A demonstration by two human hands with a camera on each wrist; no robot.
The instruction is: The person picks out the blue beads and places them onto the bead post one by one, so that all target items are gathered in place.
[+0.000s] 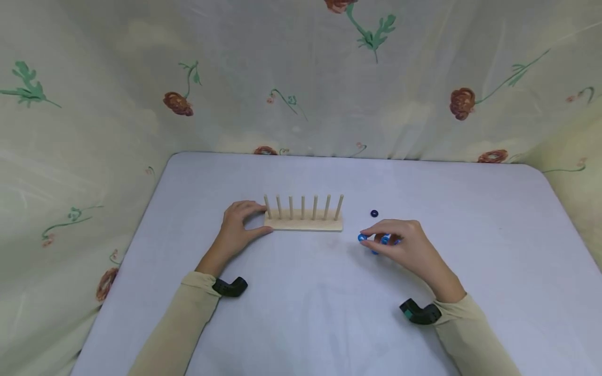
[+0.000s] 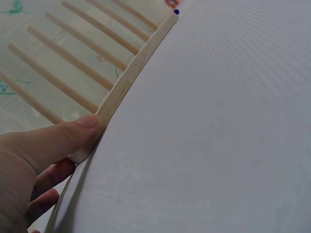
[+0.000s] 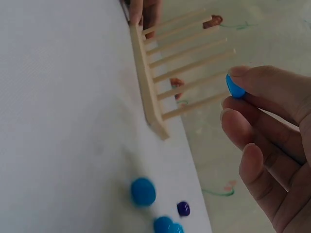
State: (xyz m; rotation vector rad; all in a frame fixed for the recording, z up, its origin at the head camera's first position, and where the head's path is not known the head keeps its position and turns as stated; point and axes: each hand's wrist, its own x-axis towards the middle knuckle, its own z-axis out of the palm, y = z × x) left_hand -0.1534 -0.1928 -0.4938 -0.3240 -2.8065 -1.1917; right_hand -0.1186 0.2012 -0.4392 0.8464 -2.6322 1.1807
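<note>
A wooden peg rack (image 1: 303, 225), a flat base with several upright pegs in a row, stands on the table. My left hand (image 1: 237, 225) grips its left end, the thumb in front and the fingers behind. To the right of the rack, my right hand (image 1: 404, 241) pinches a blue bead (image 3: 235, 87) between thumb and index finger, above the table. The other fingers of that hand are loosely bent. Below it lie more blue beads (image 3: 143, 191), partly hidden by the hand in the head view. No beads sit on the pegs.
A single dark purple bead (image 1: 374, 213) lies behind the right hand, right of the rack. The table (image 1: 291, 313) has a white cover, and its far edge meets a hanging flowered cloth (image 1: 301, 68). Each wrist wears a black device (image 1: 230, 287).
</note>
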